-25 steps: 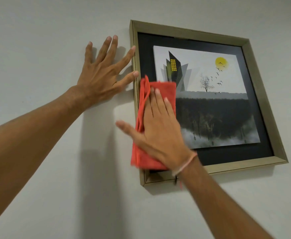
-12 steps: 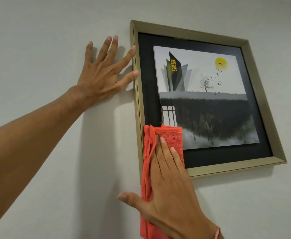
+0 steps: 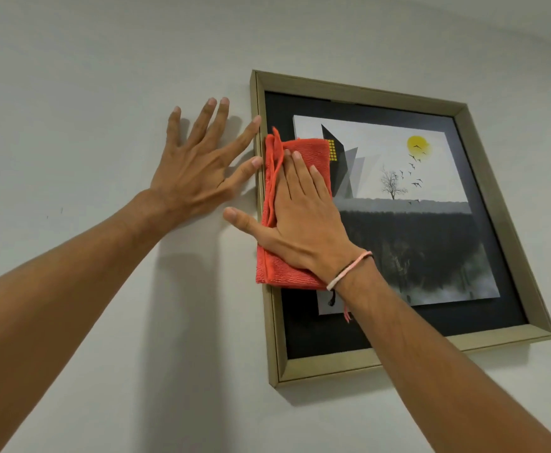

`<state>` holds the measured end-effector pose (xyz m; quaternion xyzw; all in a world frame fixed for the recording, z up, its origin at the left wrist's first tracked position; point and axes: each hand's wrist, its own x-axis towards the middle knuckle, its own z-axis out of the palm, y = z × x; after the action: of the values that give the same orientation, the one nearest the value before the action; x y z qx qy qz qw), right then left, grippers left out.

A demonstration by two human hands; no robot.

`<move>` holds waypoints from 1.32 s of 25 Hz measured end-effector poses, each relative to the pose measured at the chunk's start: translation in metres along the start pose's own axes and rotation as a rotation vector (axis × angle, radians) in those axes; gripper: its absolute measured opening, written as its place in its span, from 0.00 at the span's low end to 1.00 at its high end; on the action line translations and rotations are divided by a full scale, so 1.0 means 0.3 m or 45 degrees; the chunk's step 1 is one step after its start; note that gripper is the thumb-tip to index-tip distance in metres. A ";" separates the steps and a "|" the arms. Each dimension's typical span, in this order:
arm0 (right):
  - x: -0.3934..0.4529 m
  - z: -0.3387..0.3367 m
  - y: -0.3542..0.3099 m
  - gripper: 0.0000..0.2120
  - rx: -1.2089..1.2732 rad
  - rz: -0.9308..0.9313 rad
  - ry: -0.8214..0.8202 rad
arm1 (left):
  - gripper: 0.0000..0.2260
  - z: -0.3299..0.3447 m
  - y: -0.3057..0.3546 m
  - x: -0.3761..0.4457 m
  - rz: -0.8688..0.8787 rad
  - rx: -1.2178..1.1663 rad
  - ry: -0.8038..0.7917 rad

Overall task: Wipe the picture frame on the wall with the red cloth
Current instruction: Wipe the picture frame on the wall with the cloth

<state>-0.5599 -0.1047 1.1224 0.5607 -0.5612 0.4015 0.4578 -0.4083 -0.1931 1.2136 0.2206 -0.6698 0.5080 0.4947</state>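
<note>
The picture frame (image 3: 359, 358) hangs on the pale wall (image 3: 71, 76), tilted, its gold border bare at the 12, 3 and 6 o'clock sides. The right hand (image 3: 303, 223) lies flat and open, its grip unclosed, pressing the folded red cloth (image 3: 313, 152) over the frame's 9 o'clock edge and the glass beside it. The left hand (image 3: 195, 171) is spread open on the wall, two fingertips touching that same edge. Bare wall lies all around the frame.
</note>
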 end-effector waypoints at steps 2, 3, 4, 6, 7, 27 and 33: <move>-0.026 0.014 -0.003 0.59 0.013 0.002 0.015 | 0.34 0.002 0.003 0.000 -0.010 -0.006 -0.006; -0.063 0.026 -0.007 0.60 0.033 0.006 0.014 | 0.34 0.004 0.004 0.003 -0.017 -0.012 -0.011; -0.117 0.040 -0.013 0.60 0.053 0.010 0.014 | 0.34 0.005 0.005 0.005 -0.024 -0.025 -0.015; -0.250 0.070 -0.029 0.61 0.077 0.014 0.019 | 0.33 0.005 0.005 0.006 -0.023 -0.049 -0.011; -0.318 0.081 -0.039 0.61 0.080 0.020 0.013 | 0.33 0.005 0.003 0.006 -0.020 -0.054 -0.007; -0.183 0.060 -0.040 0.55 -0.038 0.006 0.109 | 0.33 0.007 0.001 0.004 -0.019 -0.034 -0.001; -0.536 0.120 -0.050 0.56 -0.004 -0.049 -0.002 | 0.33 0.010 0.002 0.003 -0.010 -0.056 0.014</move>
<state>-0.5549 -0.0980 0.9573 0.5709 -0.5513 0.3912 0.4659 -0.4104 -0.1955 1.2140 0.2098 -0.6772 0.4924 0.5050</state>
